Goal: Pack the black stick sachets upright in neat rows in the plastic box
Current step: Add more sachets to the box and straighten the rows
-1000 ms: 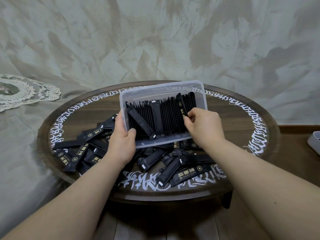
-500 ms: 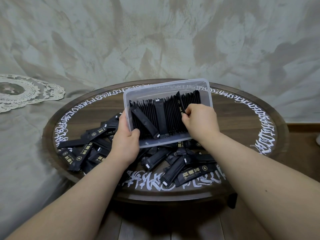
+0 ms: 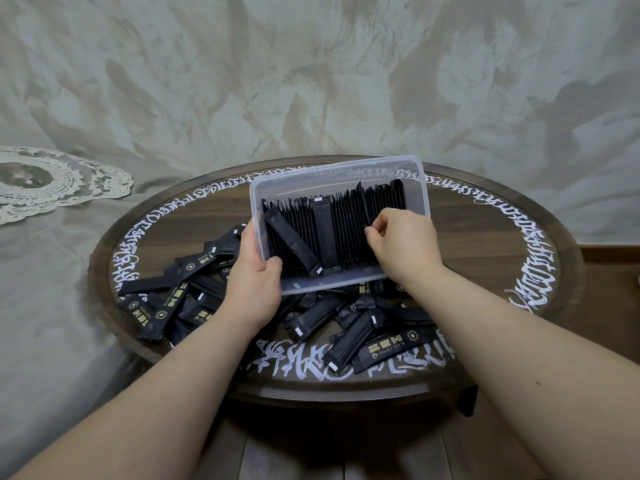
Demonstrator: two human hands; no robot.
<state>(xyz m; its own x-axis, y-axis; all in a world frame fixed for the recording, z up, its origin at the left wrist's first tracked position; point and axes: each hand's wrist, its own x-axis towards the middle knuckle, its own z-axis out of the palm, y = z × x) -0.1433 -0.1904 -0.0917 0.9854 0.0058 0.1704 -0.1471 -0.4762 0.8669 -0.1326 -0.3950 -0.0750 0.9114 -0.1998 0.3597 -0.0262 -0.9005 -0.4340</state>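
My left hand (image 3: 254, 289) grips the near left corner of the plastic box (image 3: 301, 183), with the thumb laid over its rim, and it holds the box tilted up toward me above the round table (image 3: 485, 237). Inside the box a row of sachets (image 3: 346, 223) stands on edge, packed close together from left to right. One sachet (image 3: 294, 242) leans across the left part of the row, and another one (image 3: 323, 233) lies flat against the middle of it. My right hand (image 3: 403, 247) is inside the box at the right part of the row; its fingers are curled and the fingertips pinch the edges of some standing sachets there. Below the box many loose sachets (image 3: 349, 336) lie in a heap on the table, some touching each other. A lace mat (image 3: 45, 181) lies on the cloth at the far left.
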